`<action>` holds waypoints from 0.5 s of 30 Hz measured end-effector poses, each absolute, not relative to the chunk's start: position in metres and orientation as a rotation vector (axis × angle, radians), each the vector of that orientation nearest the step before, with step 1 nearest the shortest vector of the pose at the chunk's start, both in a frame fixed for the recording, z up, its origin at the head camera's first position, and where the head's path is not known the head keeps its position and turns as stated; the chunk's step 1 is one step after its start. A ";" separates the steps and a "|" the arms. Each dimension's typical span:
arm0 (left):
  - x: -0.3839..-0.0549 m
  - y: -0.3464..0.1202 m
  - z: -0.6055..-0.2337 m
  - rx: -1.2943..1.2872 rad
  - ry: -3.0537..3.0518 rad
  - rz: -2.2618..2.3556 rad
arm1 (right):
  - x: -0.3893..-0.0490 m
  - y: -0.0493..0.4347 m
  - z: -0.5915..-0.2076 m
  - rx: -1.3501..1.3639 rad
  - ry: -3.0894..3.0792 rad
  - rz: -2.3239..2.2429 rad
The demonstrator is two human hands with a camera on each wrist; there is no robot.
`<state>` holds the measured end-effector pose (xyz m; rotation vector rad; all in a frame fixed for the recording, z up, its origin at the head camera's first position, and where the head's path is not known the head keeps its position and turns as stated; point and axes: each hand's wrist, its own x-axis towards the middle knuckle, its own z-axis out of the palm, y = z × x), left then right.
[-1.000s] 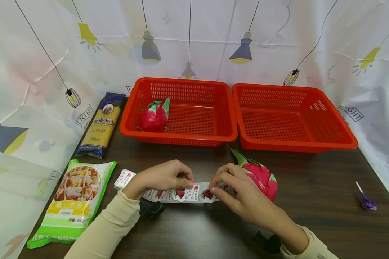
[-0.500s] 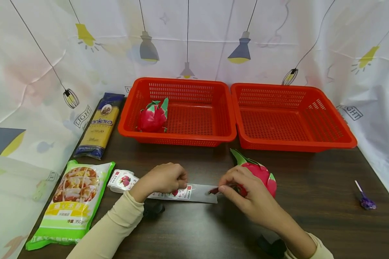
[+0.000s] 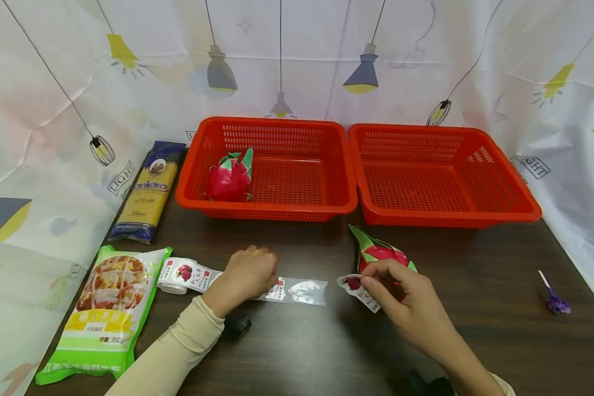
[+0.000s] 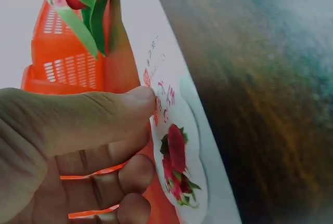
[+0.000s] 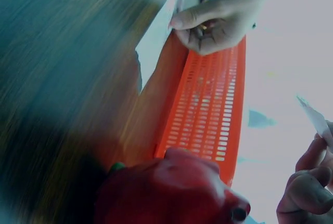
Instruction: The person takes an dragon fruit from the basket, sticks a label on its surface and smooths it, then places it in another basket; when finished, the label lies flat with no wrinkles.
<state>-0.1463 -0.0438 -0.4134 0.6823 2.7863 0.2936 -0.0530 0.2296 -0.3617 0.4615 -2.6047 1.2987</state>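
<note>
My left hand pinches the edge of a strip of dragon fruit stickers between thumb and fingers. The strip's bare backing end lies to the right of that hand, and its roll is on the left. Between thumb and fingers of my right hand is a single peeled sticker, printed with dragon fruit and held apart from the strip. Just behind the right hand lies a pink dragon fruit with green leaves, partly hidden by it. The right wrist view shows this fruit large at the bottom.
Two red baskets stand at the back; the left basket holds another dragon fruit, beside the right basket. At left lie a yellow pasta pack and a green-white food bag. A purple lollipop lies far right.
The right hand has peeled the end sticker off the backing and moved right with it, leaving bare backing. The left hand has shifted slightly left along with the strip.
</note>
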 end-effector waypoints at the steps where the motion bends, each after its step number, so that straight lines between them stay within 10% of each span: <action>1: -0.146 -0.043 -0.414 0.678 2.795 0.278 | -0.052 0.231 -0.361 0.447 -2.607 1.290; 15: -0.135 -0.009 -0.382 1.073 2.592 0.807 | -0.037 0.254 -0.368 0.235 -2.617 1.261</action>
